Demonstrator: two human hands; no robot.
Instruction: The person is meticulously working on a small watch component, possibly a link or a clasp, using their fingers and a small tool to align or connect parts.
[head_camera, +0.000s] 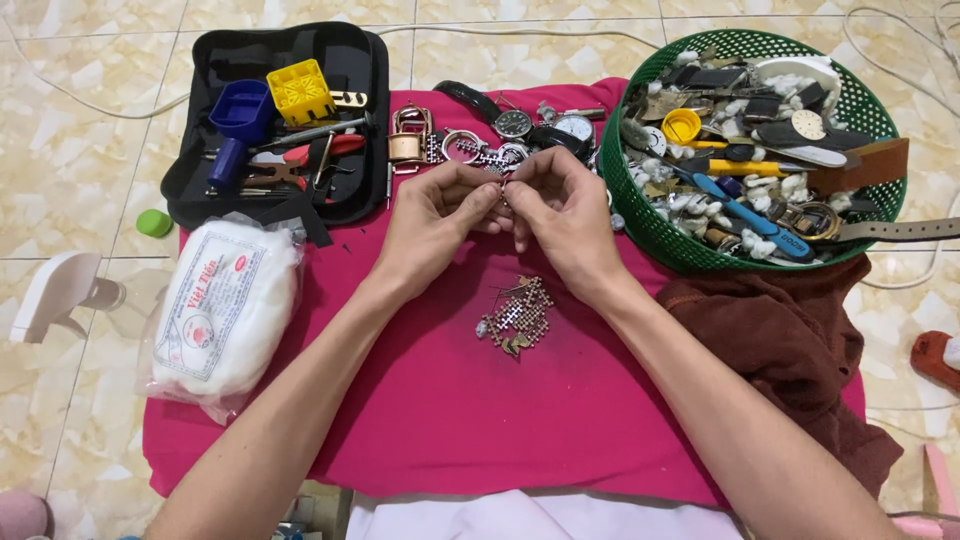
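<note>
Fingers of both hands pinching a small metal piece, over pink cloth; beige tiled floor, green basket

The floor has glossy beige tiles with a marble pattern. A white cable lies across it, under even light.

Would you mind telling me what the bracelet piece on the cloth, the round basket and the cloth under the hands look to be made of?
The small linked bracelet piece looks like metal: silvery, glinting links with some brassy parts. The round green basket seems moulded plastic, with an even glossy lattice wall. The bright pink cloth appears a soft matte fabric, lying in slight folds.
</note>
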